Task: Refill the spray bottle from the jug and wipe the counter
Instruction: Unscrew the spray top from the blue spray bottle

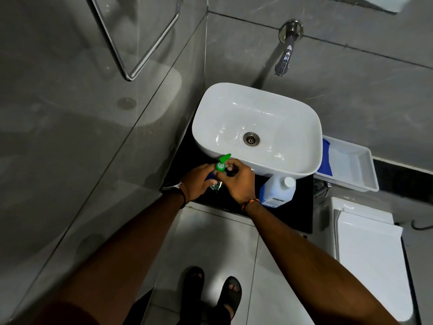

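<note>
A small spray bottle with a green nozzle head stands on the black counter in front of the white basin. My left hand wraps around the bottle's body. My right hand grips the green cap at the neck from the right. Just right of my right hand stands the jug, translucent with a white screw cap and a blue label, its cap on. Most of the bottle's body is hidden by my fingers.
A white basin sits on the counter under a wall tap. A white tray holding a blue cloth rests to the right. A glass shower screen stands at left, a toilet at lower right.
</note>
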The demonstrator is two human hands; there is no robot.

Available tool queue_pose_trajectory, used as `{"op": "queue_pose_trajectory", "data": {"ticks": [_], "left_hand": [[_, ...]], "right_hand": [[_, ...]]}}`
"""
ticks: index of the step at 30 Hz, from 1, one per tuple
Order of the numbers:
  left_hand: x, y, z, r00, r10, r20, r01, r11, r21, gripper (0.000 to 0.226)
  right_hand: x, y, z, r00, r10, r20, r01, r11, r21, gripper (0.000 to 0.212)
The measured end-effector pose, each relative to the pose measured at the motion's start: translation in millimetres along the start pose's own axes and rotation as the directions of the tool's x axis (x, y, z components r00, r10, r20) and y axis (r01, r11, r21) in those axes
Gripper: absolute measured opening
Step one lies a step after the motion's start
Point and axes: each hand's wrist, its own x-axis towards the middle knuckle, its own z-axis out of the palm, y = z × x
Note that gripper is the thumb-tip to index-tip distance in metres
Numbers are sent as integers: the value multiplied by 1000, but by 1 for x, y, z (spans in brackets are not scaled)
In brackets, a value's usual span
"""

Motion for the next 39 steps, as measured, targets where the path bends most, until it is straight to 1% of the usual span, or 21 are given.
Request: {"op": "queue_pose_trajectory", "data": {"ticks": [5, 9, 11, 12, 14, 16, 19, 21, 23, 27, 32, 39], "left_hand": [[0, -1, 1, 999, -31, 12, 31, 999, 27, 35], [1, 2, 1, 999, -46, 22, 46, 999, 5, 49], [1, 2, 0, 999, -45, 29, 45, 999, -10, 51], [0, 2, 0, 999, -40, 30, 41, 999, -18, 50], [0, 3, 0, 999, -32, 31, 33, 999, -28, 49], [0, 3, 0, 999, -34, 30, 35, 999, -31, 49], [0, 2, -1, 999, -39, 33, 40, 998, -40, 51], [-1, 0, -1, 999, -34, 36, 35, 999, -34, 51], [-1, -1, -2, 999, -20, 36, 21, 999, -28, 51], [-1, -2, -1, 999, -11, 37, 12, 1000, -21, 50], [-2, -4, -2, 999, -10, 34, 11, 999, -38, 50], [-3, -10, 1, 1000, -28, 4, 28, 998, -58, 47]], "right_hand": [[12, -24, -14, 998, -61, -20, 63, 993, 96, 28], [22, -50, -31, 991, -120, -55, 126, 983, 132, 31], [27, -58, -39, 986, -150, -77, 159, 978, 136, 30], [30, -61, -44, 980, -174, -94, 185, 975, 120, 30], [35, -63, -54, 966, -230, -118, 235, 971, 31, 30], [38, -60, -62, 961, -267, -73, 259, 960, -105, 32], [35, -48, -64, 971, -219, 93, 237, 916, -323, 30], [30, -37, -60, 974, -153, 165, 214, 853, -476, 27], [26, -25, -53, 971, -99, 219, 208, 804, -558, 27], [22, -7, -34, 948, -55, 313, 244, 757, -606, 32], [24, 6, -18, 934, -12, 358, 260, 711, -654, 38], [26, 23, -7, 922, 91, 377, 230, 655, -720, 27]]}}
